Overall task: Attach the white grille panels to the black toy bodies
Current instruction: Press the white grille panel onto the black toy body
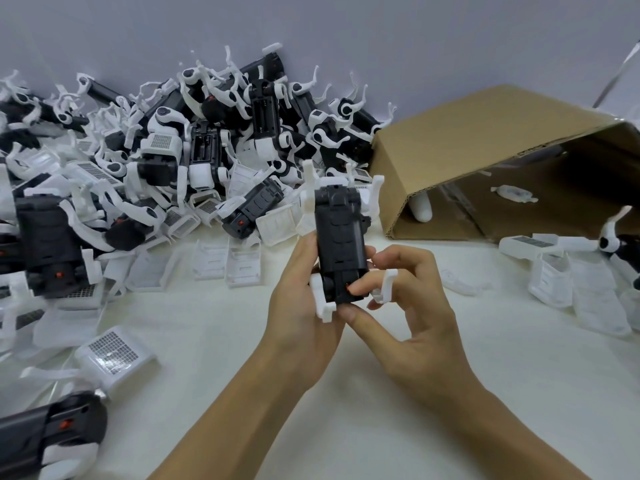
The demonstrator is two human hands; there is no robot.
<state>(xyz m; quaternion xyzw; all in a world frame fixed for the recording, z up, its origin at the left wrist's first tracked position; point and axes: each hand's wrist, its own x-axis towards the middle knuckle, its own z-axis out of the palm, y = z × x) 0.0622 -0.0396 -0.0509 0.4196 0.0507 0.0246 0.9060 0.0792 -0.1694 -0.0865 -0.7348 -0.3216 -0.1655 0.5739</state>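
Observation:
I hold one black toy body [341, 237] upright above the white table, its white legs sticking out at top and bottom. My left hand [298, 306] grips its left side from below. My right hand [412, 306] pinches its lower end with thumb and fingers, near a small red switch. Loose white grille panels [242, 263] lie on the table just behind and left of my hands. Another grille panel [112, 355] with a grid face lies at the near left.
A big heap of black toy bodies with white legs [194, 140] fills the back left. A tipped cardboard box [502, 161] opens toward me at the right. More white panels [554, 282] lie at the far right. Another black body [52, 434] sits at the bottom left corner.

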